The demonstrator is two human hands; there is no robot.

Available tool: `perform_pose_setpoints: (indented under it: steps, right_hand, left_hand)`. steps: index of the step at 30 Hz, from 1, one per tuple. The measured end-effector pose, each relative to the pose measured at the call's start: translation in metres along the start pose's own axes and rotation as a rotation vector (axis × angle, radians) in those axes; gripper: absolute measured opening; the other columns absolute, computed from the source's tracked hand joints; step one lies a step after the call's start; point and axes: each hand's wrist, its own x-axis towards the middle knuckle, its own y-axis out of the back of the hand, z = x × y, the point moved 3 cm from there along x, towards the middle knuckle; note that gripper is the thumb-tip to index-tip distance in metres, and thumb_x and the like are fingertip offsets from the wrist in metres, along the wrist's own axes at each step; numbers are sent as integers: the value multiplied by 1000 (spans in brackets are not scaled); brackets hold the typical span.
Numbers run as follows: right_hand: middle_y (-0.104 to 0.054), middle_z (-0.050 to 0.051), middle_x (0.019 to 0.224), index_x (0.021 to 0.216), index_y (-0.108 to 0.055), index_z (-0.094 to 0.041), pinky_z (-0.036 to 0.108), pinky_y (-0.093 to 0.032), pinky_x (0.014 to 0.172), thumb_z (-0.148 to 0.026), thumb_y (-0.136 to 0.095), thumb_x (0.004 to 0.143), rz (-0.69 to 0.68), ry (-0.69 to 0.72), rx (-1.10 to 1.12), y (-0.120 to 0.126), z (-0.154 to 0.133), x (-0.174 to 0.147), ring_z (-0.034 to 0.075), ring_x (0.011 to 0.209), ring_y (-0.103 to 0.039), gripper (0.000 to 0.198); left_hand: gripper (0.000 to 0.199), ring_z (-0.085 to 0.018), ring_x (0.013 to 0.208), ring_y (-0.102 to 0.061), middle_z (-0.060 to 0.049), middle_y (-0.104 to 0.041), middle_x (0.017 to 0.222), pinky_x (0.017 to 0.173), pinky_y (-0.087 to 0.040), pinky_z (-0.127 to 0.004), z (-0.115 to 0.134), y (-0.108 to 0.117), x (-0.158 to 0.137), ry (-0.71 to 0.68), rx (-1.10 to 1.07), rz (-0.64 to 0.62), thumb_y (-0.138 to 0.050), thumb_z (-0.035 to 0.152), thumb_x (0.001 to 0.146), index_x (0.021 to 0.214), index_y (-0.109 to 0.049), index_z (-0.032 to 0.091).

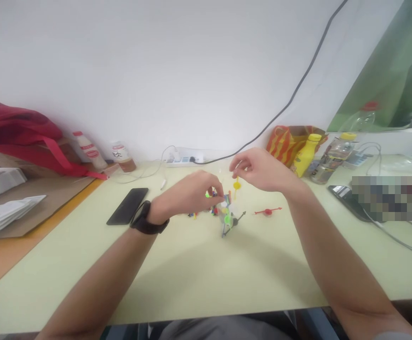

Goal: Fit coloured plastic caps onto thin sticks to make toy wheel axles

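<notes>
My right hand (257, 167) is closed in a pinch on a small yellow plastic arrow with a round disc (237, 185), which hangs upright below the fingertips. To its left, my left hand (201, 191) has thumb and fingers pressed together; what they hold is too small and blurred to make out. Directly below the left fingertips are a light green arrow piece (227, 219) and a dark grey arrow piece (235, 221). A red arrow piece (268, 212) lies on the table to the right. Several small coloured pieces (213, 210) are partly hidden behind my left hand.
A black phone (127, 206) lies left on the pale table (206, 283). Bottles (124, 158) and a red bag (18, 130) stand back left. A power strip (184, 158) sits by the wall. A yellow bottle (307, 153), a clear bottle (333, 160) and cables are at right.
</notes>
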Motion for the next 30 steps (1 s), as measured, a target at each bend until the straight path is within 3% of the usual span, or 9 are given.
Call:
perform_pose_setpoints:
  steps: [3, 9, 14, 20, 27, 30]
  right_hand:
    - [-77, 8, 98, 94, -72, -22, 29, -44, 69, -17, -66, 84, -54, 7, -148, -1, -1, -5, 26, 91, -69, 12]
    - [-73, 6, 98, 93, -68, -22, 28, -35, 63, -11, -52, 90, -80, 54, -428, -3, -9, -12, 20, 83, -64, 20]
    - [-71, 4, 94, 102, -68, -24, 28, -34, 61, -14, -46, 93, -21, 64, -358, 4, -8, -12, 17, 74, -59, 25]
    - [-73, 3, 87, 103, -72, -24, 26, -38, 60, -16, -52, 90, -278, 143, -195, -8, -4, -2, 17, 73, -62, 25]
    - [-77, 2, 102, 95, -75, -24, 27, -38, 64, -18, -65, 83, -221, 202, -262, -16, 3, 8, 19, 86, -66, 17]
    - [-77, 3, 101, 99, -76, -24, 27, -39, 63, -18, -64, 84, -277, 187, -276, -17, 6, 7, 18, 84, -66, 19]
  left_hand:
    - [17, -16, 61, -69, -5, -78, 89, 57, -49, -25, 0, 0, 1, -14, 38, -3, -65, 30, 87, 86, -79, 21]
    - [17, -17, 66, -71, -4, -79, 87, 62, -52, -26, 0, 0, 0, -26, 77, -36, -62, 28, 89, 89, -78, 22]
    - [17, -17, 68, -72, -4, -79, 91, 63, -52, -26, 2, 0, 0, -43, 107, -28, -63, 28, 89, 90, -79, 22]
    - [18, -19, 76, -73, -3, -79, 90, 66, -53, -26, 4, 0, -1, -68, 133, -29, -62, 27, 90, 90, -79, 23]
    - [18, -17, 71, -71, -3, -79, 89, 64, -51, -26, 3, 2, -2, -71, 119, -29, -61, 27, 92, 88, -79, 24]
    - [17, -17, 71, -71, -3, -78, 90, 65, -51, -26, 3, 3, -2, -79, 110, -19, -63, 27, 90, 86, -79, 23]
